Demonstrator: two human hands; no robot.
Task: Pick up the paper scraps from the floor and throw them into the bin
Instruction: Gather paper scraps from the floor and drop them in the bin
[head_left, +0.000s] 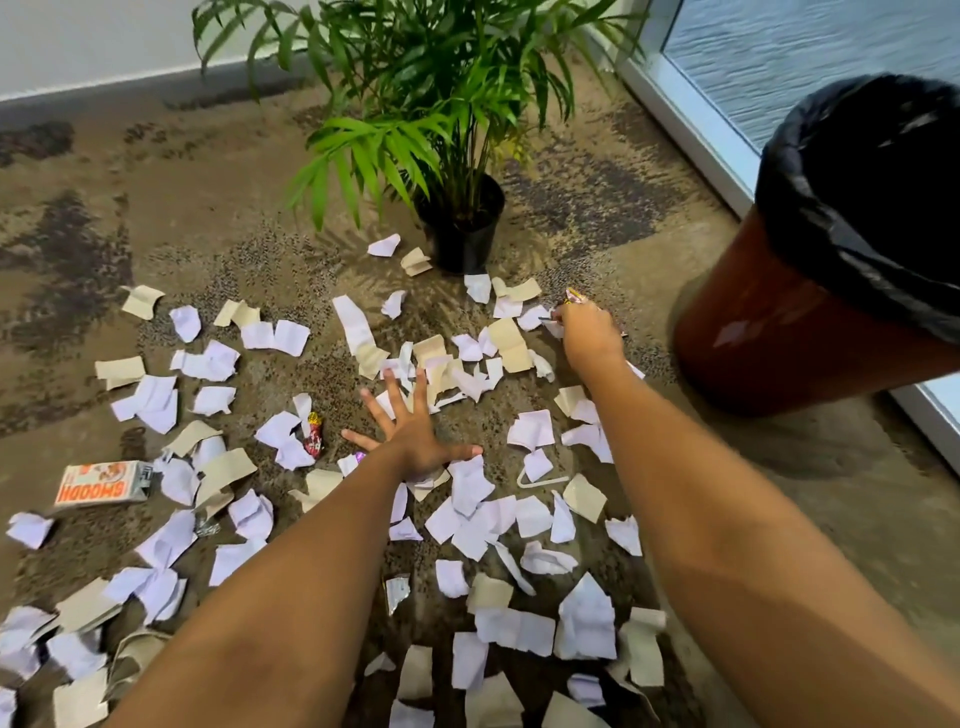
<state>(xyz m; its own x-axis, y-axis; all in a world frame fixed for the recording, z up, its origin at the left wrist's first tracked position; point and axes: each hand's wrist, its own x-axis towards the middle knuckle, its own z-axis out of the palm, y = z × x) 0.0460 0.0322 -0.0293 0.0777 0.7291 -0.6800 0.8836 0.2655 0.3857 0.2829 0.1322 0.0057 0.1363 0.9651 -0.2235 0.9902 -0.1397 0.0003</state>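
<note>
Several white and beige paper scraps (470, 519) lie scattered over the brown patterned carpet. My left hand (410, 434) is spread flat with straight fingers, pressing on the carpet among the scraps in the middle. My right hand (589, 332) reaches further out, fingers curled down onto scraps near a small colourful wrapper (574, 296); what it holds is hidden under the hand. The reddish-brown bin (779, 332) with a black liner (810, 218) stands tilted at the right, close beside my right hand.
A potted palm (462, 223) in a black pot stands just beyond the scraps. An orange and white carton (101, 483) lies at the left. A red sweet wrapper (313, 435) lies left of my left hand. A window frame (691, 124) runs along the right.
</note>
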